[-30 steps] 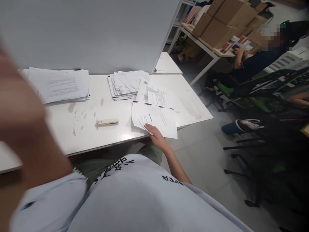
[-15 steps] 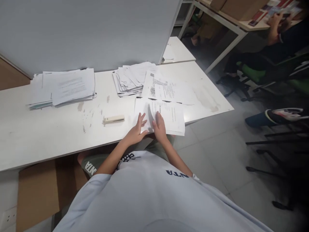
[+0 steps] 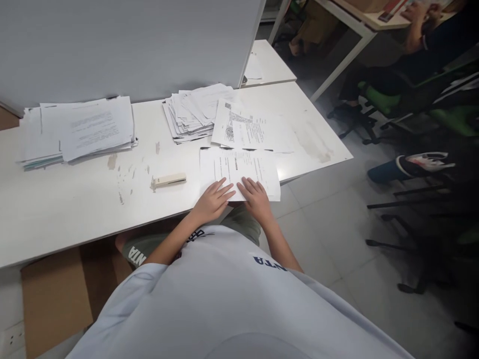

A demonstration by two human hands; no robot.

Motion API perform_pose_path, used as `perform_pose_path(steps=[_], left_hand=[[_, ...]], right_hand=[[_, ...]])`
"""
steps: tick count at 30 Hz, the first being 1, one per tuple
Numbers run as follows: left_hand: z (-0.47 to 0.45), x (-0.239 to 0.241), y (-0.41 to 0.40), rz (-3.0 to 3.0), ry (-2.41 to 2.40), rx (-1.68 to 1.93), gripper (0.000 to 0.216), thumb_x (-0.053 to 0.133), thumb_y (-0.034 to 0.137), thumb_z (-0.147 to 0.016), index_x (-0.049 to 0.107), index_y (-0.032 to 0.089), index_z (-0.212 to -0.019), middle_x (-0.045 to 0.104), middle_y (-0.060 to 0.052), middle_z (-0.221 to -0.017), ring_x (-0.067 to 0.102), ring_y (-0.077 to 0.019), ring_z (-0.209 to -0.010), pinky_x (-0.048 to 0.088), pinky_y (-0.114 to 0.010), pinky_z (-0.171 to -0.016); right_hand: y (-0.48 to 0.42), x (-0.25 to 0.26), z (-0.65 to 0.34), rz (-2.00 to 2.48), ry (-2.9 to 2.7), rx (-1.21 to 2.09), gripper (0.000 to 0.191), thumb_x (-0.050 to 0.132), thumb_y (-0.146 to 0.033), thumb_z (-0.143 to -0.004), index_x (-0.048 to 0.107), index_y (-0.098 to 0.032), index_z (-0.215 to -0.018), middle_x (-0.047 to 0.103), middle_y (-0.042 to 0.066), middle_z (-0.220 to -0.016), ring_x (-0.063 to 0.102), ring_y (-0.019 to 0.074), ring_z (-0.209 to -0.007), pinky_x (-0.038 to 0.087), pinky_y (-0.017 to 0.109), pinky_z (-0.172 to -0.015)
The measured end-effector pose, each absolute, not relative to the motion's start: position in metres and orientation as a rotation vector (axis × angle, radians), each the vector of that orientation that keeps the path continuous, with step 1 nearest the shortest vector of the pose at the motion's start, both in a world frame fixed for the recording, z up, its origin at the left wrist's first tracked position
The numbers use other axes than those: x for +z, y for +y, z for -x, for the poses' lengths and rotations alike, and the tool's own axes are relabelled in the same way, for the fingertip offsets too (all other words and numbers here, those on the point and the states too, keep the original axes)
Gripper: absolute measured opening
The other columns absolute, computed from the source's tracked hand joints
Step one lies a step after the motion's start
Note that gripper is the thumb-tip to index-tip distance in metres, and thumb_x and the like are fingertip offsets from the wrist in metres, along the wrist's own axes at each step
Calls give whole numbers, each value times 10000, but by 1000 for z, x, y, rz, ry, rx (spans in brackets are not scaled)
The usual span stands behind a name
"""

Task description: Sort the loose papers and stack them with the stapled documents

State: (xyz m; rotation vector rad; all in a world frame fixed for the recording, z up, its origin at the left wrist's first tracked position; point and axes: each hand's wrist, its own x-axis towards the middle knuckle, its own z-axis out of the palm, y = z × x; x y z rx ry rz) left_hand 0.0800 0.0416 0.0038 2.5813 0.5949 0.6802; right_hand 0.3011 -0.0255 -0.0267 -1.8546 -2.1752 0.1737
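Both my hands rest flat on a printed sheet of paper (image 3: 239, 167) that lies at the front edge of the white table (image 3: 75, 209). My left hand (image 3: 213, 199) presses its near left part with fingers spread. My right hand (image 3: 256, 197) lies beside it on the near right part, fingers stretched out too. A second printed sheet (image 3: 250, 130) lies just behind. A cream stapler (image 3: 169, 180) sits on the table to the left of my hands.
A messy pile of folded papers (image 3: 194, 112) and a neat stack of sheets (image 3: 80, 130) lie along the grey partition (image 3: 130, 45). Cardboard (image 3: 56, 299) stands under the table. To the right are office chairs (image 3: 411, 114) and another person's arm (image 3: 415, 30) at a second table.
My left hand came down from in front of the camera onto the sheet. Both hands flattened the sheet, whose lifted page now lies down. The view shifted left and down.
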Motion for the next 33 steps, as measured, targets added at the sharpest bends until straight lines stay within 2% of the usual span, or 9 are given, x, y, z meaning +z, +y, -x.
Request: perform_pose_path(steps=[2,5,7,10,12,15,22,27,33], left_hand=[[-64,12,40,-2493,647,861,382,364,246,-962,568,242,-1285,589,-78,-1331,323,-241,-1416,365,-509,-1102],[-26,20,42,-2399,1013,1092,362,341,275,-970,596,251,-1226,648,-60,-1230,385,-239,-1376,366,-529,-1097],[1,19,48,-2390,1283,1094,380,326,301,-973,584,237,-1245,638,-65,-1244,371,-251,-1383,332,-537,-1117],[30,9,58,-2423,1510,904,464,345,372,-963,496,185,-1360,521,-112,-1399,321,-288,-1406,301,-520,-1134],[38,2,62,-2442,1547,780,521,341,402,-960,433,168,-1417,429,-128,-1479,296,-306,-1414,287,-513,-1138],[39,-5,64,-2437,1552,710,531,280,410,-974,400,188,-1442,376,-105,-1517,262,-302,-1424,265,-511,-1144],[43,3,65,-2410,1550,689,525,252,456,-981,436,240,-1423,422,-64,-1491,316,-280,-1384,283,-483,-1131],[33,12,69,-2498,1489,594,552,240,485,-980,409,237,-1443,381,-52,-1522,217,-286,-1446,162,-494,-1174],[16,6,65,-2528,1415,505,546,277,447,-977,367,224,-1467,369,-76,-1529,212,-278,-1454,89,-509,-1186]], right_hand=[[-26,-27,-297,1813,-2192,167,698,392,-76,-812,349,-250,-1487,327,40,-1546,274,238,-1439,244,497,-1158],[-25,-26,-282,1746,-2210,153,698,359,-66,-818,340,-250,-1491,317,37,-1549,272,221,-1441,246,490,-1161],[-22,-25,-269,1702,-2237,147,667,345,-69,-837,359,-238,-1482,315,45,-1550,262,211,-1446,238,481,-1165],[-17,-24,-250,1629,-2298,154,643,342,-67,-842,387,-213,-1467,298,54,-1557,240,207,-1453,225,465,-1171],[-12,-22,-241,1583,-2346,184,663,343,-57,-829,376,-215,-1473,279,48,-1564,225,208,-1459,215,469,-1173],[-4,-17,-233,1544,-2394,244,694,347,-53,-815,348,-227,-1486,270,40,-1568,226,216,-1458,205,482,-1171],[5,-5,-228,1496,-2494,363,604,394,-233,-898,317,-196,-1495,235,68,-1580,205,256,-1462,176,492,-1177],[2,-5,-226,1480,-2489,407,624,400,-416,-946,267,-190,-1512,199,80,-1590,167,265,-1471,130,490,-1192],[-1,-13,-223,1507,-2458,401,628,373,-384,-960,193,-204,-1534,159,77,-1601,140,273,-1476,93,516,-1195]])
